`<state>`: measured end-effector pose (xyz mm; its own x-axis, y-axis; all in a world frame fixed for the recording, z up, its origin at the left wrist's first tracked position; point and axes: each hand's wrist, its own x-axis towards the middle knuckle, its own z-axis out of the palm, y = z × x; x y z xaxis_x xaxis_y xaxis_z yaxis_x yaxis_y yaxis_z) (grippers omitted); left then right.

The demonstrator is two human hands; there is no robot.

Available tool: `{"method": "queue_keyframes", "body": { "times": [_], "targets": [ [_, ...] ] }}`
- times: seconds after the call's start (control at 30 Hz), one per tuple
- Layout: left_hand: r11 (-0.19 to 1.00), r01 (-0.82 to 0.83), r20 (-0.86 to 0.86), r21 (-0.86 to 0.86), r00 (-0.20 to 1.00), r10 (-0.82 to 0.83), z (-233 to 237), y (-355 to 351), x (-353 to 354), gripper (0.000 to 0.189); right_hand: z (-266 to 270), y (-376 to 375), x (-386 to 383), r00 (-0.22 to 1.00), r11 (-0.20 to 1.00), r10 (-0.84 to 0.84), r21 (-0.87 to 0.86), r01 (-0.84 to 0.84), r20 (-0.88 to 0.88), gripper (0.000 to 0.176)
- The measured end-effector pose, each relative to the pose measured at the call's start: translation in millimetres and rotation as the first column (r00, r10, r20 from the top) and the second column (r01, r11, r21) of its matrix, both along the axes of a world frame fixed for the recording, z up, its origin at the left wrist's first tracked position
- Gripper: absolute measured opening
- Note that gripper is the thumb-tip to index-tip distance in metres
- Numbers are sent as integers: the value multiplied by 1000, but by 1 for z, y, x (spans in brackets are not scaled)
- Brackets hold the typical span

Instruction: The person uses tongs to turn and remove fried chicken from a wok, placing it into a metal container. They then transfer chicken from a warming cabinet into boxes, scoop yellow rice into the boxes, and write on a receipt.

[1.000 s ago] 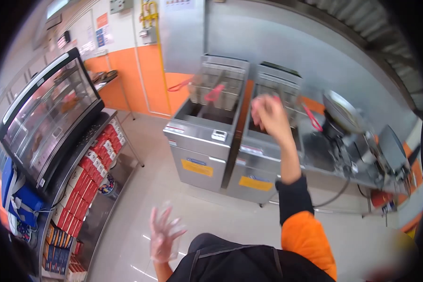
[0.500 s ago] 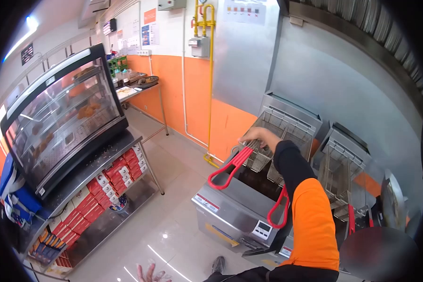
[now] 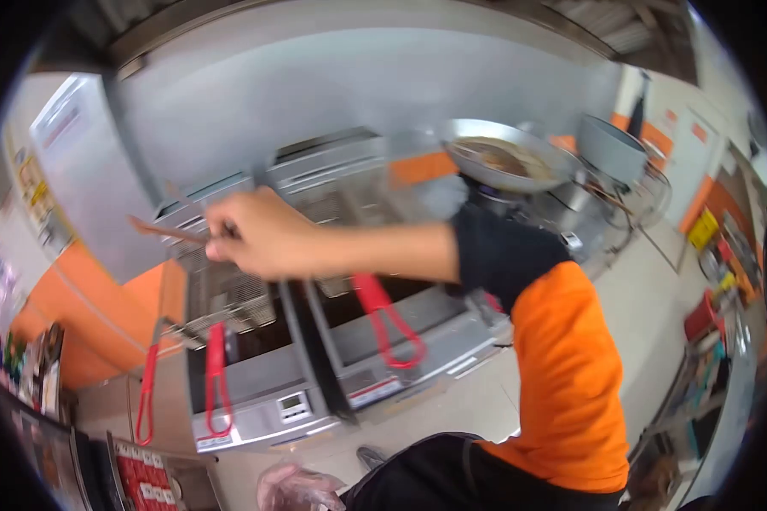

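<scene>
My right hand (image 3: 251, 234) is closed on a slim brownish tool whose two prongs spread apart like tongs (image 3: 166, 230); motion smears it. It is raised over the left deep fryer (image 3: 264, 387), above its wire baskets (image 3: 222, 285). Red basket handles (image 3: 218, 383) stick out over the fryer's front. My left hand (image 3: 294, 490), in a clear plastic glove, hangs low at the bottom edge, loosely open with nothing visible in it; part of it lies outside the view. Beside the first fryer is a second fryer (image 3: 409, 324) with a red basket handle (image 3: 388, 328).
A wide wok (image 3: 507, 162) with brown liquid sits on a burner right of the fryers. Further right stands a large metal pot (image 3: 609, 149). Shelving with assorted items (image 3: 699, 400) lines the right side. Red boxes (image 3: 145, 477) are at lower left.
The view has swung right, bringing the wok and pot into sight. My right hand has lifted from beside the left fryer's basket and now shows the tongs. My left hand stays low.
</scene>
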<state>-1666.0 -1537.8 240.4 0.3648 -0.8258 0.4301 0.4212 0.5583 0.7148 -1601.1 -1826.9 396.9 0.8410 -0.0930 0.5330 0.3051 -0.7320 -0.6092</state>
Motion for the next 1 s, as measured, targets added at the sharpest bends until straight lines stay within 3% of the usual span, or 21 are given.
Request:
{"method": "queue_keyframes", "body": {
  "times": [0.03,0.07,0.1,0.13,0.17,0.27,0.33,0.4,0.47,0.5,0.6,0.63,0.7,0.73,0.8,0.87,0.9,1.0],
  "targets": [
    [998,69,8,9,998,-69,-22,-17,-6,89,-6,-8,-62,982,997,-14,-75,29,191,23],
    [990,136,18,21,990,-136,-44,-33,-13,94,-12,-17,-122,966,997,-2,-79,23,259,21],
    [983,185,76,-6,980,-184,-11,-80,-43,99,-20,-20,-180,964,999,-49,32,43,261,19],
    [990,130,92,64,987,-135,2,-115,-72,101,-32,-22,-235,961,986,-100,152,62,258,18],
    [1000,-4,145,23,989,1,-7,-151,-101,103,-51,-24,-281,951,969,-132,240,64,279,17],
    [987,-144,-80,72,985,150,1,-228,-182,106,-114,-27,-382,915,881,-298,446,155,272,16],
    [961,-131,66,244,991,118,15,-267,-213,99,-140,-43,-422,899,826,-380,518,224,218,16],
    [936,-185,159,299,977,143,5,-298,-243,90,-159,-65,-455,902,789,-405,555,263,147,17],
    [931,-279,209,236,950,232,-31,-338,-264,79,-184,-96,-477,909,827,-378,505,246,177,17],
    [924,-320,210,209,938,278,-38,-354,-275,63,-193,-112,-485,922,825,-346,524,211,174,19],
    [862,-470,193,191,879,437,-68,-405,-279,54,-231,-176,-507,944,785,-294,601,149,150,29],
    [858,-488,222,159,865,450,-83,-421,-270,37,-247,-203,-512,951,767,-276,628,133,135,32],
    [810,-546,193,213,836,513,-105,-456,-262,37,-285,-280,-523,818,667,-534,487,564,-216,34],
    [782,-575,180,240,818,546,-116,-474,-261,37,-321,-320,-526,665,590,-716,327,739,-213,36],
    [691,-630,363,355,774,519,-133,-504,-257,32,-383,-396,-527,287,287,-956,10,958,-65,40],
    [615,-689,480,383,717,505,-157,-538,-258,32,-401,-438,-527,310,344,-915,-100,933,-257,46],
    [530,-695,466,486,719,515,-161,-547,-265,31,-410,-450,-527,317,385,-893,-178,906,-320,49],
    [361,-766,528,532,633,566,-163,-573,-275,31,-401,-467,-527,375,501,-846,-327,801,-378,46]
  ]
}}
